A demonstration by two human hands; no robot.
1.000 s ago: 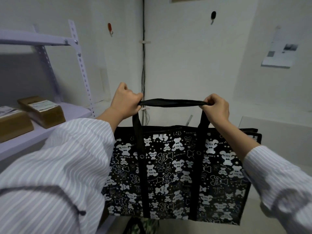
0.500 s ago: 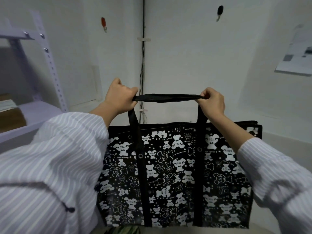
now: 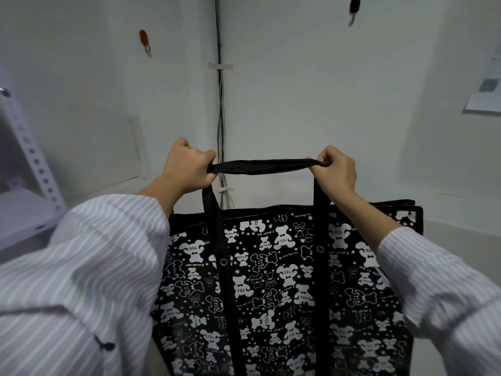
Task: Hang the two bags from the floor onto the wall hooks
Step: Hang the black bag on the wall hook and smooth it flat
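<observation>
In the corner where two white walls meet, the bag (image 3: 284, 289) hangs in the air in front of the person, held up by its strap (image 3: 265, 166). Left hand (image 3: 189, 169) is clenched on one end of the strap, right hand (image 3: 337, 169) is pinching the other end, so the strap is pulled flat and taut between them.

Head view, only one we've got: bag looks like that glossy woven plastic stuff, black with white bears. My guess is it's light and floppy, sides a bit crinkly, probably slick, so the strap is the sensible place to hold it. The taut stretch between the hands looks like the part to drop over a hook.

Room: red hook (image 3: 145, 42) up on the left wall, black hook (image 3: 353, 8) on the right wall, both well above the strap. Cable (image 3: 221, 118) runs down the corner. Shelf (image 3: 21, 213) sits off to the left, paper (image 3: 485, 96) on the right wall. Floor and second bag aren't in view.
</observation>
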